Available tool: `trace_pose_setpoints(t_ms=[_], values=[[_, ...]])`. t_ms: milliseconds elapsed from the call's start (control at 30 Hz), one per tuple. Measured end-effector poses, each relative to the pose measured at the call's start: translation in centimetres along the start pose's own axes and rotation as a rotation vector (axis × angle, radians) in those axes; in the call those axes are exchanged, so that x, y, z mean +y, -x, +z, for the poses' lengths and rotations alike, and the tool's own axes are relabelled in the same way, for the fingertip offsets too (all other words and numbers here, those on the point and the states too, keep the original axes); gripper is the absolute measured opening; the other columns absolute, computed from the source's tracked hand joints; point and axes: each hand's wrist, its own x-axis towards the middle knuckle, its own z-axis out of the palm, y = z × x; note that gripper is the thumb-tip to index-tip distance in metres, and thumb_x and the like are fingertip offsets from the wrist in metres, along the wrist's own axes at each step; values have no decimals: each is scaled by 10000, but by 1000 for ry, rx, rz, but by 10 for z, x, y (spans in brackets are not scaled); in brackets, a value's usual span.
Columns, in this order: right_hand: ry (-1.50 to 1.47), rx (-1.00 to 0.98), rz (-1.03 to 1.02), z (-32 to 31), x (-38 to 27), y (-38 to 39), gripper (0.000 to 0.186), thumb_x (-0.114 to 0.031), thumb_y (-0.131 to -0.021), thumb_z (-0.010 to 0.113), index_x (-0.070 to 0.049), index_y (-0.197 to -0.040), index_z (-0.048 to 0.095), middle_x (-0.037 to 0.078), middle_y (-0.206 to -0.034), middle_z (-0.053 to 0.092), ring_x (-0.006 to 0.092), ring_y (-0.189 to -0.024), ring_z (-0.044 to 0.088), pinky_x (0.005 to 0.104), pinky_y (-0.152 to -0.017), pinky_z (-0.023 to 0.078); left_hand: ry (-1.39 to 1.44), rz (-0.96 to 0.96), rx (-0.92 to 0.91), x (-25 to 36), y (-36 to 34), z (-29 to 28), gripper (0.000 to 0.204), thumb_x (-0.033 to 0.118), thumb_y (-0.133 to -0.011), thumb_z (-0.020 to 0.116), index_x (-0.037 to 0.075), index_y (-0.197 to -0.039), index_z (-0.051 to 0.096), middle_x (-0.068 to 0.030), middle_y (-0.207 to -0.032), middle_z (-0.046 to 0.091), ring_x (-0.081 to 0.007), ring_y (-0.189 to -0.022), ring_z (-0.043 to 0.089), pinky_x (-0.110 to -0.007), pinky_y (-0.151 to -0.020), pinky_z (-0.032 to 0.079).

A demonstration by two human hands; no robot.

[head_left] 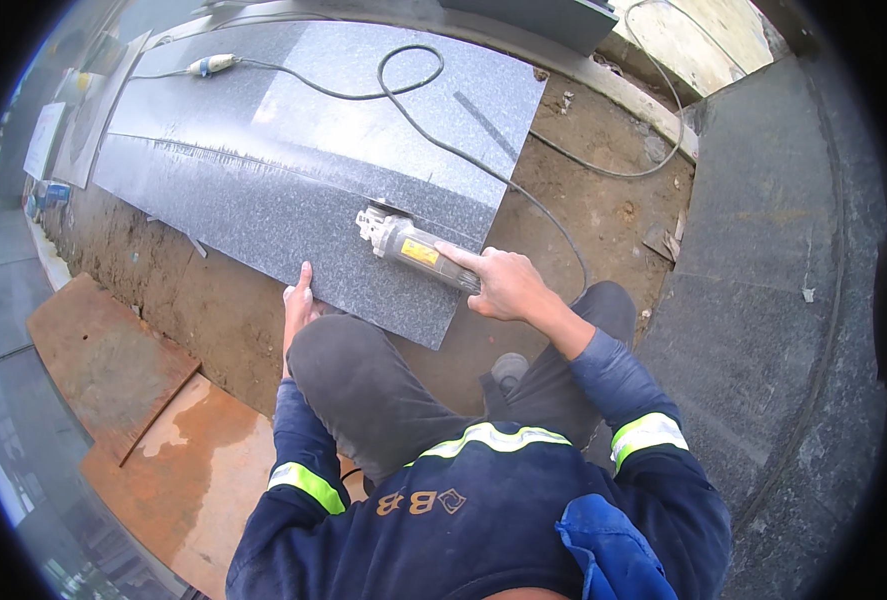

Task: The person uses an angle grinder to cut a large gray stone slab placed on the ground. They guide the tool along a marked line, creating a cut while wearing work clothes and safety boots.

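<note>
A speckled grey stone slab point(243, 205) lies in front of me, with a long dark cut line running across it from the left toward the grinder. My right hand point(508, 287) grips the body of an angle grinder point(418, 250), its index finger stretched along the casing. The grinder's disc is at the cut line near the slab's right part, and pale dust spreads leftward from it. At the slab's near edge, my left hand point(303, 305) holds on with the thumb on top; its other fingers are partly hidden behind my knee.
The grinder's cord point(413, 115) loops over the slab to a plug connection point(211, 65) at the far left. Brown boards point(113, 360) lie at the lower left. Bare soil point(603, 215) surrounds the slab, and dark stone paving point(763, 280) stretches along the right.
</note>
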Motion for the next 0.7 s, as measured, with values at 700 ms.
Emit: trace_pose_setpoints(t_ms=[700], values=[[14, -16, 38, -16, 3, 30, 990, -136, -758, 763, -446, -1649, 463, 204, -921, 676, 417, -820, 707, 503, -802, 582, 34, -1, 28, -3, 0, 1, 690, 319, -1049, 772, -179, -1405, 455, -298, -1357, 632, -429, -1190, 694, -659, -999, 577]])
